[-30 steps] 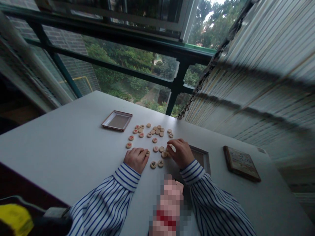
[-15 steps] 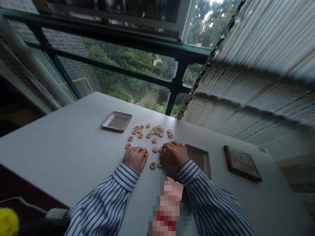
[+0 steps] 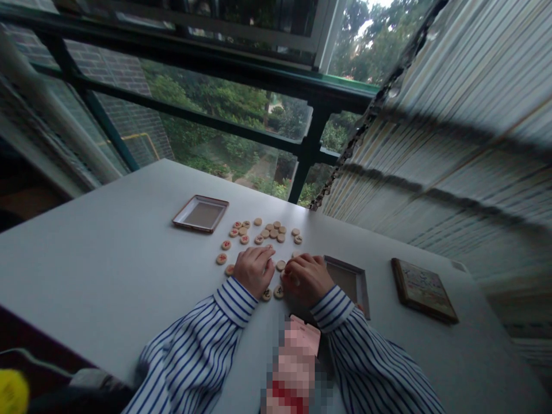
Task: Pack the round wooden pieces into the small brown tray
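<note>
Head view: wooden discs (image 3: 273,234) scattered on a white table (image 3: 107,259)

From where I stand, the left hand (image 3: 254,270) is curled low over the table, thumb and fingertips drawn together and turned toward its partner; whether a disc is tucked inside, I cannot tell. The right hand (image 3: 308,277) is bent much the same way, fingers bunched and pointing inward — what they grasp, if anything, is hidden from me.

One blank-topped disc (image 3: 280,265) lies between the two hands, just beside the right fingertips. A pair of black-marked discs (image 3: 279,291) sits side by side on the near side of the hands, toward the wearer. Red-marked discs (image 3: 221,259) lie to the left of the left hand, and more pieces spread beyond both hands toward the table's far edge, several blank ones bunched and touching.

A shallow tray (image 3: 200,215) rests toward the table's far corner, apart from the pieces. An open box (image 3: 346,280) stands just right of the right hand, partly covered by that wrist, and a flat closed box (image 3: 425,289) lies farther over, toward the right edge. Near the wearer, between the striped sleeves (image 3: 176,356), is a pink object (image 3: 304,336) — mostly blurred into squares.
</note>
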{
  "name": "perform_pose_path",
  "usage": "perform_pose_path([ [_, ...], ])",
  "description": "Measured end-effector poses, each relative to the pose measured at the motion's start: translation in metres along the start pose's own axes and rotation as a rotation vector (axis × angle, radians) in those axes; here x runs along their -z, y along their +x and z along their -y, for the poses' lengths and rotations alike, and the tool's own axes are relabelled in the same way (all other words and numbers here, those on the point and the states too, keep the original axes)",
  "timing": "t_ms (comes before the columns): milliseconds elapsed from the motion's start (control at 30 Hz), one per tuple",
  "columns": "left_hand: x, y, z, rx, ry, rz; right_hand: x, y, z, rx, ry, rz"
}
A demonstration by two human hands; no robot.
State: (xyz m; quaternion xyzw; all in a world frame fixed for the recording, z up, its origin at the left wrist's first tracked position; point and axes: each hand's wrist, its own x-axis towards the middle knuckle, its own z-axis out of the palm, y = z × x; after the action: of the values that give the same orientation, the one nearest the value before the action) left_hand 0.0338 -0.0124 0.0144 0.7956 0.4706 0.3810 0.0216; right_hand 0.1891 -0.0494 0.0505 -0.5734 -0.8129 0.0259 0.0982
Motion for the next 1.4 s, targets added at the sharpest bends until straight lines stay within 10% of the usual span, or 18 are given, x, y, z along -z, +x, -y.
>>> perform_pose_path([
  [467, -0.001, -0.01, 0.003, -0.03, -0.167, -0.05, 0.001, 0.0, -0.003, -0.006, 0.072, -0.022],
  [767, 0.004, -0.009, -0.001, -0.128, -0.249, -0.015, -0.01, 0.002, -0.018, -0.115, 0.584, -0.223],
  [1400, 0.003, -0.009, -0.006, -0.139, -0.232, -0.017, -0.004, 0.006, -0.008, -0.134, 0.845, -0.142],
])
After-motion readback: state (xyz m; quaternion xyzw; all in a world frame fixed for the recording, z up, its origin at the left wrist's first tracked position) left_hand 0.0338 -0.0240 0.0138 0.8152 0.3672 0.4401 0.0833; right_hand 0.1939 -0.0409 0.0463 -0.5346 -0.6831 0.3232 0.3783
